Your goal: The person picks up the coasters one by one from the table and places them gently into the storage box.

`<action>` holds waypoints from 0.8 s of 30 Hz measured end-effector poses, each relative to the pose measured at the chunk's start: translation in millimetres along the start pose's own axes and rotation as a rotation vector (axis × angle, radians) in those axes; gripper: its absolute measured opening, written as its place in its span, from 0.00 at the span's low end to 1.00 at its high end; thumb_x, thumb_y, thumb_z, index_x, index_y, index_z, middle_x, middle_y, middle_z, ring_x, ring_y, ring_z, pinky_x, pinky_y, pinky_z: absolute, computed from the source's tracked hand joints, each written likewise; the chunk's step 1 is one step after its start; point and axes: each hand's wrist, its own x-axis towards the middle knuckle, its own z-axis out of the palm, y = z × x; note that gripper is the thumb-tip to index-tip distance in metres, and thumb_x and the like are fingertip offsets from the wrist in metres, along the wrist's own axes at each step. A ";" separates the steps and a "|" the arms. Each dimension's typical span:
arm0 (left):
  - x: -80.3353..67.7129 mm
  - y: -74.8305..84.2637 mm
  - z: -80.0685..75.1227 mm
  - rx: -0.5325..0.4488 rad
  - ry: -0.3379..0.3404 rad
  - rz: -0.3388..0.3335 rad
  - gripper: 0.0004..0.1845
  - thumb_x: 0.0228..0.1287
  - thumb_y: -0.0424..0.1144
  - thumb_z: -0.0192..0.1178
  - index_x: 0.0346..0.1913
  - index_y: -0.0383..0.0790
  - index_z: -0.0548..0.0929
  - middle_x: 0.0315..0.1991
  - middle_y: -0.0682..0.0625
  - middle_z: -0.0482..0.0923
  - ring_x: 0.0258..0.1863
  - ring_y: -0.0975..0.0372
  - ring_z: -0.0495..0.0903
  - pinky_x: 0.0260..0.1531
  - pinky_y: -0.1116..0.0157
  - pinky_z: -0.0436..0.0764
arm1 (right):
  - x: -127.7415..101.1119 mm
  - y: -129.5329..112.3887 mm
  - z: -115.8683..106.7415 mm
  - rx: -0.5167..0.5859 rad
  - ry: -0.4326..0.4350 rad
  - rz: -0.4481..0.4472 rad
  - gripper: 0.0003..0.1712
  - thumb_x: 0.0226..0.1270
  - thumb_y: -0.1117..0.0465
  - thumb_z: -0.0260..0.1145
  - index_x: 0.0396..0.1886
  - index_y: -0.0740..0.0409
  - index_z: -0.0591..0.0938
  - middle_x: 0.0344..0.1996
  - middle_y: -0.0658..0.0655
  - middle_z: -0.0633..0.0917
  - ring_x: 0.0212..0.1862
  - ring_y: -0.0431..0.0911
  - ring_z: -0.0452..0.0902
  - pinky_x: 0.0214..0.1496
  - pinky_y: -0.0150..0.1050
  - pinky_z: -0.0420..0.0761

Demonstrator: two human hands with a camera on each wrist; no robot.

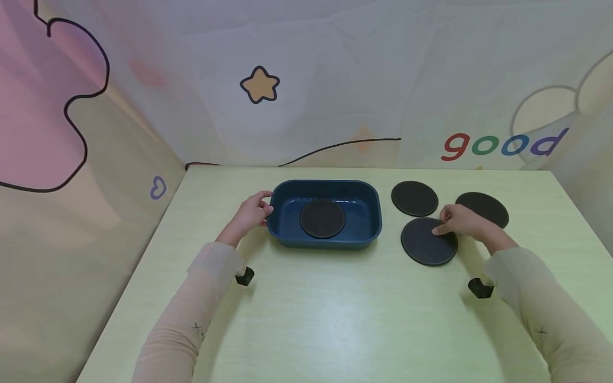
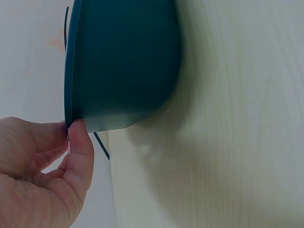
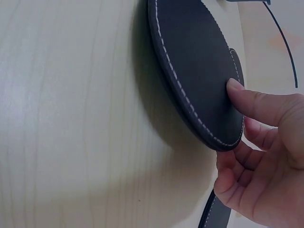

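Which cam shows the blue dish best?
Head: the blue dish is fully in frame, inside visible, a black disc in it. Left wrist: cropped outer wall and rim, pinched by the left hand. Right wrist: at most a sliver at the top edge; can't tell.

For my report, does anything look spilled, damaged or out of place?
Nothing stands out: no spill or visible damage. One round black leather-like coaster with pale stitching looks tilted, but the right hand holds it.

A pink shape (image 1: 38,106) fills the upper left; an orange star (image 1: 259,85) sits upper centre, "good" lettering (image 1: 504,146) upper right.
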 end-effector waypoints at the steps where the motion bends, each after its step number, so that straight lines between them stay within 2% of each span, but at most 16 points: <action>1: -0.1 0.2 -0.1 -0.001 0.000 -0.001 0.23 0.66 0.33 0.46 0.63 0.42 0.60 0.36 0.44 0.67 0.30 0.59 0.71 0.31 0.66 0.80 | -0.8 0.7 -1.2 0.007 -0.005 0.000 0.20 0.52 0.58 0.66 0.31 0.65 0.65 0.26 0.54 0.66 0.28 0.45 0.61 0.26 0.35 0.63; 9: -0.9 1.9 0.1 0.006 0.000 0.004 0.23 0.65 0.32 0.47 0.63 0.41 0.60 0.36 0.44 0.67 0.29 0.59 0.71 0.28 0.68 0.80 | -11.8 -5.6 -12.5 0.097 -0.086 0.011 0.17 0.58 0.63 0.58 0.43 0.66 0.64 0.35 0.61 0.70 0.32 0.47 0.68 0.28 0.37 0.72; 15: -0.5 0.5 0.3 0.006 0.001 0.008 0.23 0.65 0.32 0.46 0.63 0.41 0.60 0.36 0.44 0.68 0.28 0.59 0.71 0.30 0.66 0.80 | -18.9 -10.2 -18.4 0.130 -0.127 -0.010 0.16 0.59 0.69 0.51 0.47 0.66 0.63 0.38 0.64 0.70 0.34 0.48 0.70 0.32 0.39 0.75; 19: 0.0 0.6 0.3 0.008 -0.004 0.008 0.23 0.66 0.33 0.46 0.64 0.41 0.59 0.36 0.44 0.68 0.28 0.59 0.71 0.28 0.68 0.80 | -23.0 -13.6 -22.6 0.162 -0.145 -0.029 0.16 0.59 0.70 0.50 0.48 0.66 0.63 0.37 0.62 0.69 0.34 0.49 0.68 0.33 0.41 0.76; 24: 0.0 1.2 0.3 0.016 -0.004 0.007 0.24 0.66 0.33 0.46 0.64 0.41 0.59 0.37 0.43 0.68 0.29 0.59 0.71 0.29 0.68 0.80 | -26.1 -17.5 -29.2 0.214 -0.160 -0.049 0.15 0.59 0.71 0.48 0.47 0.65 0.63 0.31 0.59 0.67 0.30 0.47 0.68 0.31 0.41 0.75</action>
